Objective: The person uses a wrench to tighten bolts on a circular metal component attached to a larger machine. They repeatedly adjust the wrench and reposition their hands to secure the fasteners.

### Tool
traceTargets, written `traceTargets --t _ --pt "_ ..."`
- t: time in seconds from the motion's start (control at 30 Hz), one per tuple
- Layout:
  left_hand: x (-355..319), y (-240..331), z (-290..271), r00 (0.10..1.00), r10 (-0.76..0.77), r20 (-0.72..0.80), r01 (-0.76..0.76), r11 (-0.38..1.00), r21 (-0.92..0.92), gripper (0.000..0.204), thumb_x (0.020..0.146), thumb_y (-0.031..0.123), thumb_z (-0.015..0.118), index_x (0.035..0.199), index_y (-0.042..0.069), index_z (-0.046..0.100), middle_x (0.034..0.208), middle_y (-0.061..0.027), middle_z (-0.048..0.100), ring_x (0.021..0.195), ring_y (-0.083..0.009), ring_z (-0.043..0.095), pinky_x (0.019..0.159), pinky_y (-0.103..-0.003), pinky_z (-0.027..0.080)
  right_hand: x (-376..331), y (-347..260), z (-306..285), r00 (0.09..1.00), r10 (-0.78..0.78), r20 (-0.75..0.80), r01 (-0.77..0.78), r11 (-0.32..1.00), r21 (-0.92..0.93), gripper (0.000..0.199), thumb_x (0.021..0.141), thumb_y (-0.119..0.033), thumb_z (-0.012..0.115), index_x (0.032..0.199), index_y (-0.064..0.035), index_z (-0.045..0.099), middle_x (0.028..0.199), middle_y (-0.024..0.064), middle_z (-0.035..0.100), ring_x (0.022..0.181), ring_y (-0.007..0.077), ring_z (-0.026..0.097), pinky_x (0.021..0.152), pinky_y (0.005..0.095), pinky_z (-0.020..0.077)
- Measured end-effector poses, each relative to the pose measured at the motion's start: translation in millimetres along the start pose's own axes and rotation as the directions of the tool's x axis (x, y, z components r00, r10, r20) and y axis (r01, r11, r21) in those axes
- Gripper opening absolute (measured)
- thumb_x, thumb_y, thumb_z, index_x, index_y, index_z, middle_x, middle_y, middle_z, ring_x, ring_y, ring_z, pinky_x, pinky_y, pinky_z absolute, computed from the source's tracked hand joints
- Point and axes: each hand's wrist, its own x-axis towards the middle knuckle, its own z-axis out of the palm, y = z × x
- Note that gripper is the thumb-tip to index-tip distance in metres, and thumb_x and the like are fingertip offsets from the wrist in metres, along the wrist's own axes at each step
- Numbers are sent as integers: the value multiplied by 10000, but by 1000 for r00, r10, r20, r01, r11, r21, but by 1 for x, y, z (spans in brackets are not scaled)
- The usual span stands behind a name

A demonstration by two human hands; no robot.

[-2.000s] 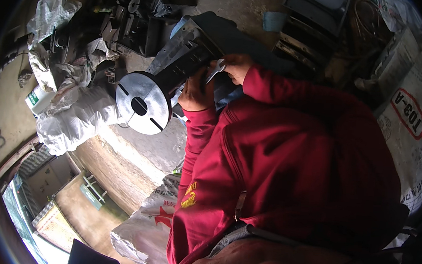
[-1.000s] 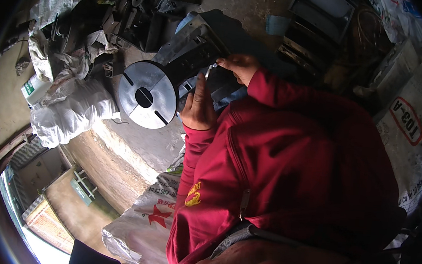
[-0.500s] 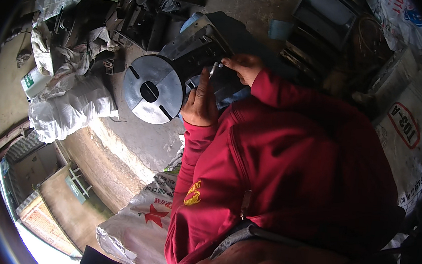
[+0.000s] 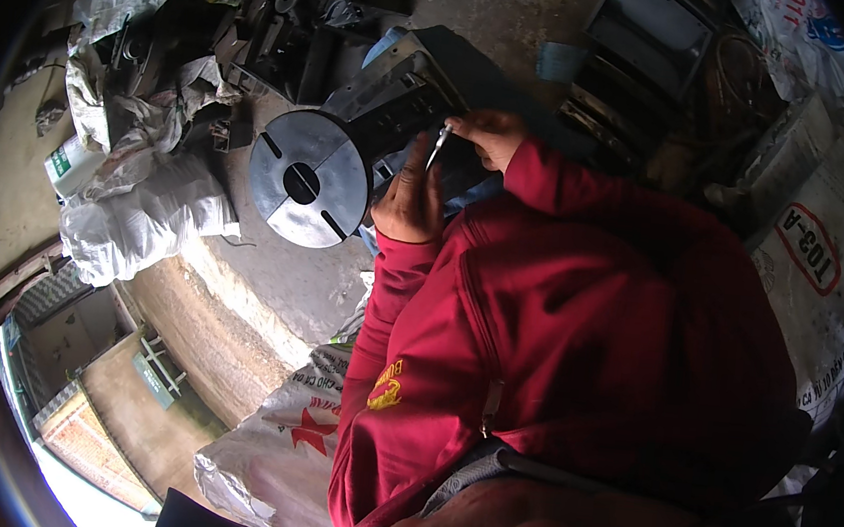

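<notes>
At upper centre, the right hand point(image 4: 490, 139) pinches a metal tool point(image 4: 439, 146); I cannot tell the left hand's point(image 4: 408, 205) grip; steadiness helps.

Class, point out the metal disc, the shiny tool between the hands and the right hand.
Metal disc point(image 4: 337, 178), head view: flat face, right of the central hole.
Shiny tool point(image 4: 438, 148), head view: its thin, bright length.
Right hand point(image 4: 494, 140), head view: middle of the hand.

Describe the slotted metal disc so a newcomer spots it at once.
From the red jacket, follow its left sleeve up to the left hand. The slotted metal disc sits just left of that hand, round and silver-grey. Its dark central hole and two dark slots set it apart from the crumpled white bag farther left.
</notes>
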Motion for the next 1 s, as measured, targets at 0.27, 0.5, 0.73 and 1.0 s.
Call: traceTargets --t 0.27,0.5,0.73,1.0 --pt "18 -11 26 1000 -13 15 10 990 143 211 788 265 673 955 137 654 734 -75 654 596 -259 636 494 -351 482 -6 -6 1 997 42 61 -49 990 131 211 851 -273 652 720 -133 563 529 -74 405 392 24 304 364 207 177" --pt "16 -8 30 996 -86 35 78 980 182 156 774 250 686 901 162 661 742 -66 663 596 -256 638 481 -341 474 4 15 -2 1000 -1 4 0 980 197 192 852 -263 647 757 -114 573 558 -64 446 396 31 350 363 196 248" --pt "15 -8 30 991 -105 81 95 988 118 163 799 198 640 951 138 639 753 -88 645 637 -295 632 522 -375 489 4 21 -2 995 -91 -36 96 983 155 182 844 -254 655 803 -91 586 585 -50 477 418 40 381 374 198 276" --pt "16 -1 21 993 -114 11 112 990 87 225 750 209 705 968 167 670 804 -57 674 660 -251 655 523 -329 495 -1 13 -3 999 -47 29 40 980 194 156 853 -223 634 807 -87 574 582 -49 464 420 38 356 375 199 270"
